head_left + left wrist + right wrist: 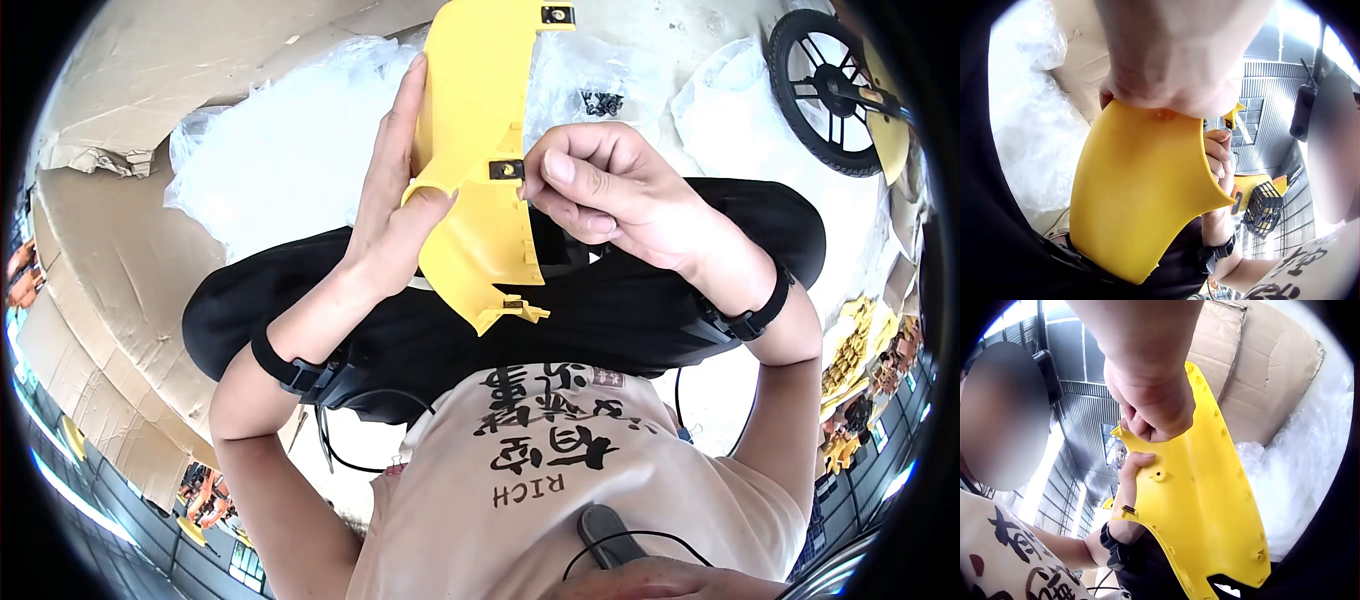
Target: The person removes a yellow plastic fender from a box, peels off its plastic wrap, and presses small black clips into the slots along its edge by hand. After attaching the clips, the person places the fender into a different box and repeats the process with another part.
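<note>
A curved yellow plastic panel [480, 90] stands upright over the lap, its ribbed inner side towards the right hand. My left hand [385, 215] grips its left edge, thumb hooked over the notch and fingers along the outer face. In the left wrist view the smooth outer side of the panel [1141, 187] shows below that hand. Halfway along the right edge, a black clip [506, 170] sits on a tab. My right hand [620, 190] has curled fingers, its fingertips pinching at the outer end of this clip. Another black clip [557, 15] sits on the upper tab.
Several small black clips [602, 102] lie on clear plastic wrap [290, 140] beyond the knees. Cardboard [130, 250] covers the floor at left. A black spoked wheel [822, 90] stands at upper right, with yellow parts [855, 350] lower down on that side.
</note>
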The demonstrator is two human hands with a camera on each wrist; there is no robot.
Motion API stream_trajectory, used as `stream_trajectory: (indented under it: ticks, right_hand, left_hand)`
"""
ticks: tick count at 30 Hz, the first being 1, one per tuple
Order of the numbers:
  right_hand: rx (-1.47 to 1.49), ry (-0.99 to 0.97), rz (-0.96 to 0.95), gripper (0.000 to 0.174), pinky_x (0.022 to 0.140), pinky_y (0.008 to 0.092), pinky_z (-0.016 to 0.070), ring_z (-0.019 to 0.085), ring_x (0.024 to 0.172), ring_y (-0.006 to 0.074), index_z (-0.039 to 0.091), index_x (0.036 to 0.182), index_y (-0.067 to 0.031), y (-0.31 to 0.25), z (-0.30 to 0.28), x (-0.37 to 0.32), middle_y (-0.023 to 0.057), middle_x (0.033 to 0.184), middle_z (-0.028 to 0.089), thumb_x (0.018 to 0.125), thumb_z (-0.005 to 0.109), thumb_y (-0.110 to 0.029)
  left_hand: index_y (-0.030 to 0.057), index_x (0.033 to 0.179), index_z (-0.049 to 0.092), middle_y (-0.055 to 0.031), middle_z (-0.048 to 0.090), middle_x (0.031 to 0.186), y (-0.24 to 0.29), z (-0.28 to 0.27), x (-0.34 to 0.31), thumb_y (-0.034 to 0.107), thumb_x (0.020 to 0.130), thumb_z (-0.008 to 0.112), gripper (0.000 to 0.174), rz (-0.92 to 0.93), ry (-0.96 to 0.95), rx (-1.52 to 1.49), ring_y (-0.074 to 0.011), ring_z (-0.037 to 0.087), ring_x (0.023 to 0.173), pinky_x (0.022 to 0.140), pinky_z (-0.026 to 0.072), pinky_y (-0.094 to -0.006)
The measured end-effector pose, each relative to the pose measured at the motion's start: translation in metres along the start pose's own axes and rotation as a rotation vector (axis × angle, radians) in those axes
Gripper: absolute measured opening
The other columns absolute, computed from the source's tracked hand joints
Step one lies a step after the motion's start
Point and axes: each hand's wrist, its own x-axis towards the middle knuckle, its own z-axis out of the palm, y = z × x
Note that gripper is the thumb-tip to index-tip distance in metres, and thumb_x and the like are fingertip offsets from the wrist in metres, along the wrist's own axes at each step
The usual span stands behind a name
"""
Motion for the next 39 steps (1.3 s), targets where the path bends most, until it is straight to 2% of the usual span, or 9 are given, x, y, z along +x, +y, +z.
stream_trajectory:
  ticks: [4,19,21,23,25,27,28,33,39]
  right_hand:
    - [0.023,-0.019,0.007,0.029,0.047,0.0177,0.0272,0.037,0.056,0.0017,0.068,0.104,0.0010,0.003,0.002,-0.001,-0.0024,0.071,0.054,0.101,0.060,-0.026]
    - [-0.071,0.041,-0.046,0.033,0.049,0.0177,0.0285,0.040,0.059,0.0023,0.067,0.104,0.0001,0.010,0.007,-0.001,-0.0019,0.074,0.054,0.101,0.060,-0.032]
    - [-0.054,0.073,-0.019,0.037,0.051,0.0184,0.0291,0.039,0.060,0.0034,0.066,0.107,0.0010,0.010,0.007,0.000,-0.0009,0.077,0.055,0.102,0.056,-0.034]
    - [-0.035,0.107,0.006,0.040,0.052,0.0191,0.0297,0.039,0.060,0.0045,0.065,0.111,0.0020,0.009,0.005,0.001,0.0002,0.080,0.055,0.104,0.052,-0.035]
    - [0.114,0.126,0.002,0.050,0.054,0.0212,0.0301,0.038,0.062,0.0067,0.057,0.127,0.0040,0.010,0.001,0.003,0.0021,0.089,0.055,0.107,0.040,-0.038]
    - [0.119,0.121,-0.013,0.048,0.055,0.0215,0.0309,0.038,0.064,0.0071,0.055,0.129,0.0047,0.006,0.000,0.002,0.0028,0.091,0.056,0.107,0.040,-0.035]
    - [0.125,0.113,-0.028,0.047,0.056,0.0217,0.0317,0.039,0.066,0.0076,0.054,0.132,0.0055,0.003,0.000,0.001,0.0035,0.093,0.057,0.106,0.041,-0.032]
    - [0.062,0.113,-0.041,0.044,0.057,0.0213,0.0332,0.041,0.066,0.0078,0.051,0.134,0.0064,-0.003,0.003,-0.001,0.0052,0.096,0.059,0.105,0.044,-0.025]
    - [0.122,0.045,-0.024,0.035,0.055,0.0197,0.0331,0.041,0.064,0.0072,0.055,0.123,0.0056,-0.002,-0.001,-0.003,0.0060,0.091,0.057,0.105,0.044,-0.022]
  left_hand:
    - [0.0059,0.159,0.008,-0.0229,0.032,0.148,-0.001,0.000,-0.002,0.028,0.079,0.047,0.091,0.046,-0.039,0.095,-0.0331,0.036,0.137,0.113,0.0306,-0.0450]
    - [0.0036,0.158,0.007,-0.0237,0.035,0.142,-0.001,0.000,-0.005,0.020,0.076,0.046,0.093,0.146,0.023,0.407,-0.0353,0.040,0.129,0.111,0.0321,-0.0450]
    - [0.0051,0.159,0.006,-0.0232,0.033,0.145,0.002,-0.004,-0.003,0.018,0.077,0.046,0.091,-0.009,-0.022,0.212,-0.0327,0.037,0.133,0.112,0.0315,-0.0427]
    - [0.0059,0.159,0.007,-0.0219,0.034,0.146,-0.001,-0.007,-0.001,0.018,0.079,0.046,0.090,-0.070,0.001,0.100,-0.0307,0.039,0.134,0.112,0.0327,-0.0412]
    - [0.0066,0.159,0.007,-0.0206,0.035,0.147,-0.001,-0.007,0.000,0.018,0.080,0.046,0.088,-0.132,0.024,-0.013,-0.0287,0.040,0.134,0.112,0.0338,-0.0398]
    - [0.0073,0.159,0.009,-0.0170,0.041,0.145,0.006,-0.006,0.004,0.020,0.081,0.046,0.087,-0.198,0.113,-0.365,-0.0258,0.045,0.133,0.110,0.0375,-0.0384]
    - [0.0074,0.157,0.015,-0.0148,0.047,0.140,0.008,-0.004,0.007,0.022,0.080,0.047,0.085,-0.215,0.170,-0.424,-0.0248,0.051,0.127,0.107,0.0411,-0.0380]
    - [0.0089,0.154,0.022,-0.0145,0.048,0.139,0.012,-0.008,0.008,0.025,0.078,0.048,0.082,-0.324,0.202,-0.467,-0.0248,0.051,0.126,0.105,0.0421,-0.0370]
    - [0.0089,0.154,0.021,-0.0149,0.048,0.138,0.013,-0.009,0.006,0.025,0.078,0.048,0.082,-0.334,0.186,-0.460,-0.0245,0.051,0.125,0.105,0.0417,-0.0373]
